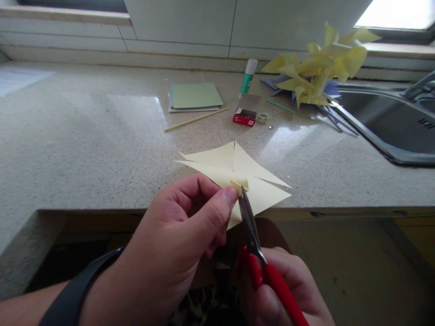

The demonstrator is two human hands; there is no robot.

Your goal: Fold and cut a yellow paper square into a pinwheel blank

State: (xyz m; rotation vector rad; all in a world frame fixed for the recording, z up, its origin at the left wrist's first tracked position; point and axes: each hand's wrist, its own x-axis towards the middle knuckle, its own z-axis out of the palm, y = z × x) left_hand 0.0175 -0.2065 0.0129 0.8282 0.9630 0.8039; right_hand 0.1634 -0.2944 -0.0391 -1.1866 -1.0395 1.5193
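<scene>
My left hand [190,222] pinches a small folded piece of pale yellow paper [239,184] between thumb and fingertips. In my right hand [288,285] is a pair of red-handled scissors [250,226], its blade tips touching the edge of that small piece. Behind and below the hands lies a pale yellow paper sheet [265,192] with slits running in from its corners. It overhangs the counter's front edge, and its near left part is hidden by my left hand.
On the counter [102,149] are a stack of coloured paper [197,96], a yellow stick [195,120], a small red box [244,117], a tape roll [264,117] and a glue stick [249,76]. Yellow paper pinwheels [319,68] lie beside the sink [390,122].
</scene>
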